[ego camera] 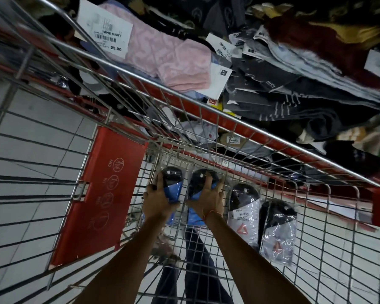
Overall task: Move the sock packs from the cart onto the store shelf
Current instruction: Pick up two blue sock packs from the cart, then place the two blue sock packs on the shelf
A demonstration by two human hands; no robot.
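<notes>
Looking down into the cart (246, 126), I have both arms reaching to its wire floor. My left hand (160, 200) is closed around a blue pack (172, 183), fingers wrapped over its dark top. My right hand (208, 199) grips a second blue pack (201, 179) just beside it, fingers spread across the front. To the right, two clear packs lie flat on the floor: a white pack (244, 213) and a grey pack (278, 231). The red seat flap (101, 194) stands left of my hands. Beyond the rim, the shelf (250, 132) is heaped with socks, a pink pair (173, 60) among them.
</notes>
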